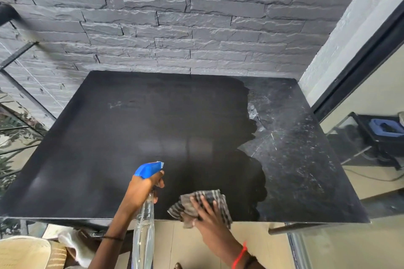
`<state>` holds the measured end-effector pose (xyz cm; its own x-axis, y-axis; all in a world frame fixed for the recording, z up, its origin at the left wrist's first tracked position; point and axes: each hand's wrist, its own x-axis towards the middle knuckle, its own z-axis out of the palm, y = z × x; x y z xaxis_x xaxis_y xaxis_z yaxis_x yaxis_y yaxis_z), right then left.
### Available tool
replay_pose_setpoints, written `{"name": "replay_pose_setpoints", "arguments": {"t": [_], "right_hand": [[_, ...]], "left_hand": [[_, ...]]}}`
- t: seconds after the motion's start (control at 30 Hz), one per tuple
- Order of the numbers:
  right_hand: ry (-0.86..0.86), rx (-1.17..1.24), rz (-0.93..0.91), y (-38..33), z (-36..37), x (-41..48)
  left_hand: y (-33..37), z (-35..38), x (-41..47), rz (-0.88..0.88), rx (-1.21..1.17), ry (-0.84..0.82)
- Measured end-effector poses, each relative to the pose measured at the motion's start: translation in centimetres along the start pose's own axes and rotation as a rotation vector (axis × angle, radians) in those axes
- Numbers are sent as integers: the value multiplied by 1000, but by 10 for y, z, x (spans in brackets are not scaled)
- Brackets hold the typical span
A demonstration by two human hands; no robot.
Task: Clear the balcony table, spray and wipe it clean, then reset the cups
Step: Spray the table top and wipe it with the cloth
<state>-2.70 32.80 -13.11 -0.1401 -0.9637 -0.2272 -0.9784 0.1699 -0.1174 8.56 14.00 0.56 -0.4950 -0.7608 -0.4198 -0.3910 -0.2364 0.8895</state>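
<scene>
- Table (131, 126): black top, pushed up against the stone wall (196, 17), nothing standing on it. No cups anywhere in view, so the reset looks like it's yet to come.
- Left hand (142, 188) has its grip wrapped round the neck of the clear spray bottle (145, 220), one finger curled up by the blue trigger head (148, 169). The bottle hangs over the near edge, nozzle pointing across the top.
- Right hand (207, 214) has a spread grip, fingers flat, pressing the checked cloth (215, 195) onto the table at the near edge.
- What could go wrong, imo:
  - Part of the cloth droops past the edge. With only a flat press holding it, a pull toward the body could drag it off onto the floor.
  - The right side (295, 137) is covered in pale streaks and specks. Could be spray, dust or scratches, honestly can't tell from this angle. It's the far reach, so it's the bit most likely to get skipped.
  - The nozzle is aimed outward, so a hard squeeze may mist the wall or the glass door (360, 94) instead of the top.
  - Cups going back on a wet surface would probably leave rings.
- Writing: nothing readable. The bottle shows no label, and the blue thing (381, 126) behind the glass is too small to make out.
</scene>
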Motion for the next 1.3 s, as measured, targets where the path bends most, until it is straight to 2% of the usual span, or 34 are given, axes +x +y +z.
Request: {"name": "replay_pose_setpoints", "arguments": {"t": [0.07,0.17,0.27,0.33,0.4,0.5,0.67,0.83,0.97,1.1,1.17,1.3], "right_hand": [[45,-22,35,31,17,-28],[128,-12,200,87,10,-66],[78,100,371,139,-10,-66],[34,167,439,148,-27,-44],[-27,190,437,136,-40,-18],[39,177,354,99,-44,4],[112,50,161,69,3,-34],[107,-86,363,130,31,-95],[31,87,559,167,-6,-83],[119,81,525,153,-22,-42],[22,68,497,139,-16,-36],[77,-65,385,122,7,-59]], "left_hand": [[0,6,-2,8,12,-9],[0,14,-5,30,26,-22],[0,21,-5,38,27,-32],[-1,29,-5,30,38,-48],[-1,37,-4,22,55,-67],[1,48,-3,21,77,-107],[17,66,3,43,82,-160],[29,79,15,76,100,-210],[39,87,24,83,125,-263],[46,101,30,80,168,-314],[50,110,31,83,185,-344],[54,130,31,92,228,-409]]}}
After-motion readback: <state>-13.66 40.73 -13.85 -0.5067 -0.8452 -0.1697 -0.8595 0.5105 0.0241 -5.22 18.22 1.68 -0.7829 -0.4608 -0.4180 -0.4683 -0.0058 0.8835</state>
